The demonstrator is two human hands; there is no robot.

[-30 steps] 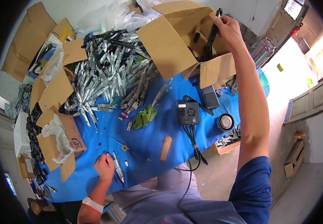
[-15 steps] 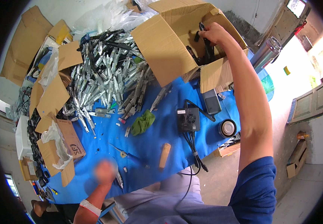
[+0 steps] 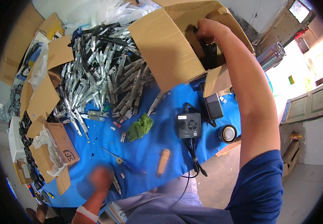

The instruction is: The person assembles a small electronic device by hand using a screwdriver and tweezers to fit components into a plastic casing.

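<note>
My right hand (image 3: pixel 210 30) reaches into an open cardboard box (image 3: pixel 165 52) at the far right of the table. Its fingers are closed round a dark part, mostly hidden by the hand. Several long black parts (image 3: pixel 209 56) lie in the box just below. Over the blue cloth at the near left is my left hand (image 3: pixel 101 178), a white band round its wrist. That hand is blurred, so its fingers cannot be made out. Beside it lies a slim metal piece (image 3: pixel 116 184). A thin pointed tool with a blue handle (image 3: pixel 131 165) rests to its right.
A large heap of silvery metal parts (image 3: pixel 101 67) covers the far left. A green cloth (image 3: pixel 140 127), a wooden block (image 3: pixel 163 163), a black power unit with cables (image 3: pixel 189 126), a phone (image 3: pixel 214 107) and a round lid (image 3: pixel 227 133) lie on the blue cloth. A small carton (image 3: pixel 62 143) stands left.
My right hand has gone slightly deeper into the box, and the black part it gripped shows less. My left hand stays low over the cloth. The view has shifted a little.
</note>
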